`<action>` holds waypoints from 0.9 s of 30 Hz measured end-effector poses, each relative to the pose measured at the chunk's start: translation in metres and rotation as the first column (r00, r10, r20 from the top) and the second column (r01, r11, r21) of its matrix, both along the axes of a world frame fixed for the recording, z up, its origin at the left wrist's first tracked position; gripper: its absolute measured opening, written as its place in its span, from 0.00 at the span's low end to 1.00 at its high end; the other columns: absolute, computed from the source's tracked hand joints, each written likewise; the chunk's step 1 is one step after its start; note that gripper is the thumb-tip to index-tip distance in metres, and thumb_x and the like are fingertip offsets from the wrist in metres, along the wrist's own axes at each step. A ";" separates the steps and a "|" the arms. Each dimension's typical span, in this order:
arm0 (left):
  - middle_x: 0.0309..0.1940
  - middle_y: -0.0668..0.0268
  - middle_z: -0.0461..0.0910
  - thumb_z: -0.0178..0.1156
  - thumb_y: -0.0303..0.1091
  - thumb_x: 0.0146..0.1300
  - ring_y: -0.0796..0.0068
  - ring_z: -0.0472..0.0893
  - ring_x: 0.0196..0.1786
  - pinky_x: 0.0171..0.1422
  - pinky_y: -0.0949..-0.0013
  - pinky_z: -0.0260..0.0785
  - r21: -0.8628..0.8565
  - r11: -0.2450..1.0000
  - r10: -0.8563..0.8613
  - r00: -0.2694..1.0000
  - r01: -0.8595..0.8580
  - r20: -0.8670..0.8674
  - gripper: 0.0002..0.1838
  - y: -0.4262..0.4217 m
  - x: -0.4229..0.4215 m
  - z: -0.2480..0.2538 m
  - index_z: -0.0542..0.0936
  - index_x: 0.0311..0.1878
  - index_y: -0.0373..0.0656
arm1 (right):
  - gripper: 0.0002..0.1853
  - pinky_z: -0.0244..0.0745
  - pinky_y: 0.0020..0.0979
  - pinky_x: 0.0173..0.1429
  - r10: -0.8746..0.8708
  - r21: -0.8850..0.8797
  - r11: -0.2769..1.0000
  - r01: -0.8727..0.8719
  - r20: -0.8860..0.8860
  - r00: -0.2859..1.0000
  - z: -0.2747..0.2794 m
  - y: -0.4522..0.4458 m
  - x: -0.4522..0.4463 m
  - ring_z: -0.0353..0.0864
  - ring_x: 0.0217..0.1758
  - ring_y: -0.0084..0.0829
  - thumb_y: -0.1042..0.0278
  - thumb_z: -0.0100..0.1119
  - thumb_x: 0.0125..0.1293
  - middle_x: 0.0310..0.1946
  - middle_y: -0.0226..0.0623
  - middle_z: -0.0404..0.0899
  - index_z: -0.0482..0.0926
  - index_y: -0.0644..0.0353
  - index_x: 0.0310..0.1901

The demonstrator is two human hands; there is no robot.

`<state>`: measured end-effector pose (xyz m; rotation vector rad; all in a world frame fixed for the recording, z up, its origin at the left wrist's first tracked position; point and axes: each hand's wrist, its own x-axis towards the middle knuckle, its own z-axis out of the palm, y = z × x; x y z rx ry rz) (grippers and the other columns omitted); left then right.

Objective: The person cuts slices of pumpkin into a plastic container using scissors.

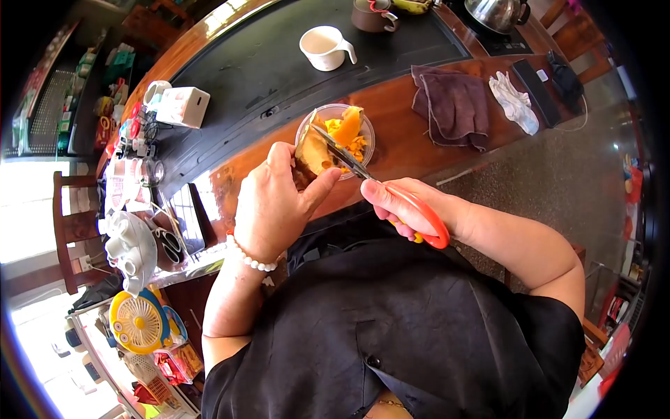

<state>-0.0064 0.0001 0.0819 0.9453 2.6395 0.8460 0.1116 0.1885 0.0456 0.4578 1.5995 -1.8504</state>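
Two scissor blades [343, 153] point forward-left over the bowl [373, 137].

White mug [324, 50]; brown cloth [452, 106]; yellow fan [138, 322].

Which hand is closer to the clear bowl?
Left. The left hand holds food over the clear bowl; the right hand is farther off, only its scissors reaching over it.

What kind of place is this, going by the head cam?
Probably a tea table in a home or small shop; I can't tell which. Signs: a kettle on a hotplate, grouped white cups and a wooden table with a black inset.
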 end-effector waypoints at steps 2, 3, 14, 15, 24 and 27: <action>0.25 0.51 0.82 0.69 0.51 0.58 0.53 0.85 0.31 0.35 0.61 0.76 0.008 1.000 0.010 1.000 -0.010 0.007 0.27 0.000 0.000 0.000 0.74 0.37 0.33 | 0.39 0.60 0.20 0.17 -0.031 0.001 1.000 0.031 -0.061 0.998 -0.003 -0.003 0.000 0.66 0.15 0.16 0.17 0.48 0.57 0.17 0.24 0.65 0.67 0.54 0.26; 0.25 0.51 0.82 0.69 0.51 0.58 0.53 0.85 0.31 0.35 0.61 0.76 0.008 1.000 0.011 1.000 -0.011 0.006 0.27 0.000 0.000 0.000 0.74 0.37 0.33 | 0.39 0.60 0.20 0.17 -0.030 0.001 1.000 0.030 -0.062 0.998 -0.004 -0.002 -0.001 0.66 0.15 0.16 0.17 0.48 0.57 0.17 0.24 0.65 0.67 0.54 0.26; 0.25 0.53 0.82 0.68 0.52 0.60 0.57 0.85 0.30 0.36 0.61 0.75 0.031 0.995 0.099 0.995 -0.100 0.016 0.27 -0.007 -0.008 0.012 0.77 0.39 0.32 | 0.39 0.61 0.22 0.19 0.065 0.109 0.992 -0.063 -0.013 0.998 -0.004 0.010 -0.002 0.67 0.16 0.16 0.16 0.49 0.56 0.17 0.24 0.65 0.67 0.54 0.26; 0.25 0.54 0.82 0.69 0.51 0.59 0.60 0.84 0.30 0.36 0.63 0.75 0.067 0.991 0.121 0.992 -0.118 -0.031 0.26 -0.012 -0.015 0.008 0.77 0.40 0.33 | 0.39 0.61 0.22 0.19 0.066 0.109 0.992 -0.064 -0.012 0.998 -0.004 0.012 -0.002 0.67 0.16 0.16 0.16 0.49 0.56 0.17 0.24 0.65 0.67 0.54 0.26; 0.28 0.75 0.76 0.60 0.49 0.70 0.88 0.71 0.27 0.31 0.82 0.61 0.353 0.831 0.102 0.742 -0.429 0.663 0.21 -0.083 -0.078 -0.074 0.80 0.50 0.37 | 0.34 0.58 0.26 0.23 0.035 0.300 0.954 0.019 -0.172 0.985 -0.019 0.030 0.006 0.61 0.20 0.17 0.26 0.56 0.62 0.19 0.23 0.62 0.69 0.56 0.25; 0.42 0.70 0.82 0.60 0.46 0.71 0.86 0.77 0.39 0.46 0.80 0.69 0.399 0.830 0.041 0.756 -0.390 0.654 0.23 -0.086 -0.078 -0.096 0.78 0.58 0.36 | 0.32 0.59 0.27 0.27 0.020 0.310 0.950 0.040 -0.187 0.982 -0.022 0.027 0.009 0.59 0.24 0.18 0.32 0.57 0.65 0.19 0.23 0.61 0.67 0.57 0.23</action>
